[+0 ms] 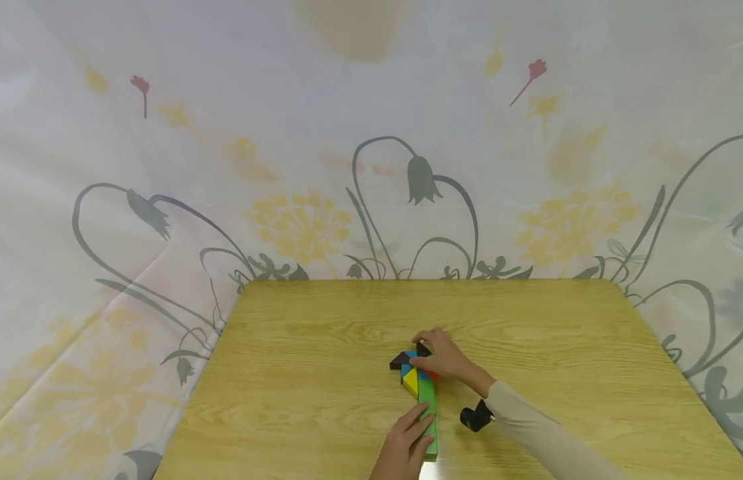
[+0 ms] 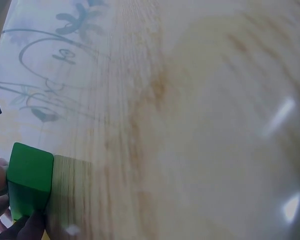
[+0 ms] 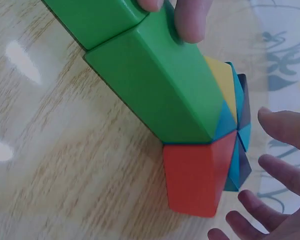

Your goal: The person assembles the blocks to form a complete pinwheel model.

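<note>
A flat pattern of coloured blocks lies on the table. Two green blocks join end to end as a long strip, with a red block at one corner. Beyond it are a yellow block, blue triangles and black triangles. My left hand rests on the strip's near part, fingertips pressing its top near the seam; the strip's end face shows in the left wrist view. My right hand hovers around the far black triangles, its fingers spread apart in the right wrist view.
A small black object sits beside the right forearm. The wood-grain table meets a flower-printed backdrop at its far edge.
</note>
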`<state>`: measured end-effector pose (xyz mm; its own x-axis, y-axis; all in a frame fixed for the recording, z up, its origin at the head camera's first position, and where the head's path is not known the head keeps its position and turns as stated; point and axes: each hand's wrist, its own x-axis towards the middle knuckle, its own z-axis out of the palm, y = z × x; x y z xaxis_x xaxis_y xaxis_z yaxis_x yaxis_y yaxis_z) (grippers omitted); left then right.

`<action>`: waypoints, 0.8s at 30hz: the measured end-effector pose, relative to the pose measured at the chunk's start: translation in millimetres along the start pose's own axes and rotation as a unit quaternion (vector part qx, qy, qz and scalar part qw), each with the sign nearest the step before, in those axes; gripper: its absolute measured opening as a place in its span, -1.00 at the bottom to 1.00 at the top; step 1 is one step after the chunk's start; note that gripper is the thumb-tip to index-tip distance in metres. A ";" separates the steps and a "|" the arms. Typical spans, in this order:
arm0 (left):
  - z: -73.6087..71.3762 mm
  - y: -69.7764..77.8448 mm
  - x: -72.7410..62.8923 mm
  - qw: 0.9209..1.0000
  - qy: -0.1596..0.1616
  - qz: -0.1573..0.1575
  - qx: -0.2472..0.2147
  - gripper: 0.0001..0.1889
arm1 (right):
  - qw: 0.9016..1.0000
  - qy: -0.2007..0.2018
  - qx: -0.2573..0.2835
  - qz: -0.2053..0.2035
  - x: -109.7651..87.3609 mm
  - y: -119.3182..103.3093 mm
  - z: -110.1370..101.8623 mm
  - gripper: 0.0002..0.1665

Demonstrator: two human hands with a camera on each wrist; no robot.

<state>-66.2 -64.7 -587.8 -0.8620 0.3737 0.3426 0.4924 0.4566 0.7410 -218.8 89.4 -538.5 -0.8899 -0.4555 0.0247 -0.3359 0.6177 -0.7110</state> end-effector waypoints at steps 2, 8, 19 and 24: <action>1.6 -1.7 -0.5 1.000 0.007 0.010 0.000 -0.62 | 1.000 0.004 0.005 -0.006 -2.4 0.8 -4.8 -0.56; 3.4 -6.5 0.1 0.999 0.028 0.039 0.009 -0.65 | 1.000 0.015 0.008 0.001 -11.2 2.7 -25.0 -0.61; -6.4 -6.2 1.4 1.000 0.018 -0.001 0.018 -0.63 | 0.999 0.029 -0.002 -0.021 -28.4 8.3 -60.6 -0.64; -23.8 -6.4 3.0 0.999 0.026 0.000 0.021 -0.65 | 0.998 0.043 -0.018 -0.037 -41.0 11.0 -71.9 -0.61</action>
<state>-74.8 -85.6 -577.7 -0.8662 0.3321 0.3734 0.4967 0.4902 0.7162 -208.2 161.0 -496.8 -0.8846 -0.4456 0.1378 -0.4120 0.6079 -0.6788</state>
